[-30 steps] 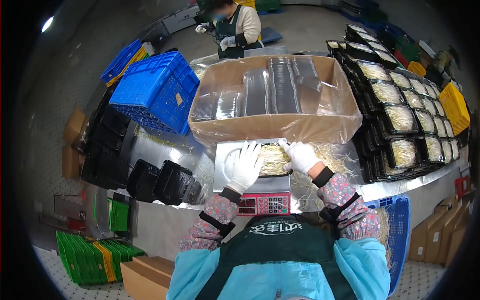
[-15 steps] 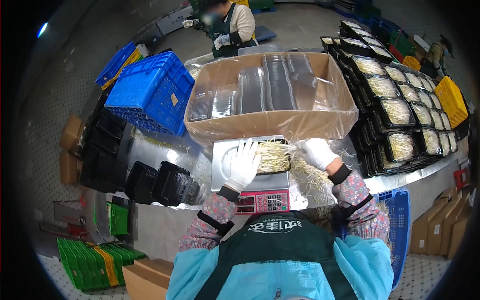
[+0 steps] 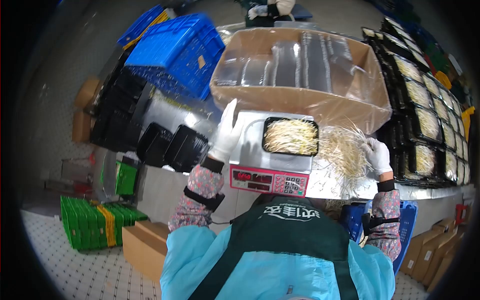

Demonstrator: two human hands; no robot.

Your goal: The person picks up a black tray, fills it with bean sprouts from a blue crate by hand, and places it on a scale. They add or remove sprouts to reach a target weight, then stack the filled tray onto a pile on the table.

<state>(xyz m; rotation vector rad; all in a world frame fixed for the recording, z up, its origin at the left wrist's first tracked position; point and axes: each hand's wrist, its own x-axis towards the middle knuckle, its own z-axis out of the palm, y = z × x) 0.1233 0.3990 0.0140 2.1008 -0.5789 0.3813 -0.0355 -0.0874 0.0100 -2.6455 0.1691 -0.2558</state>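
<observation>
A black tray of bean sprouts (image 3: 291, 136) sits on the steel platform of a scale (image 3: 250, 137), whose red panel (image 3: 270, 181) shows lit digits. My gloved left hand (image 3: 227, 134) is at the platform's left edge, fingers stretched out, holding nothing. To the right of the scale lies a loose heap of bean sprouts (image 3: 345, 152) on the metal table. At that heap's right edge is my gloved right hand (image 3: 377, 156), its fingers curled in against the sprouts; the fingertips are partly hidden.
A lined cardboard box (image 3: 300, 102) with stacked clear lids stands behind the scale. Blue crates (image 3: 170, 50) and black trays (image 3: 186, 147) are at left. Stacked filled packs (image 3: 425, 122) rise at right. Across the table stands another person (image 3: 270, 10).
My left hand has come off the tray and moved left. My right hand has gone from the tray's side to the far edge of the heap. The camera view has shifted.
</observation>
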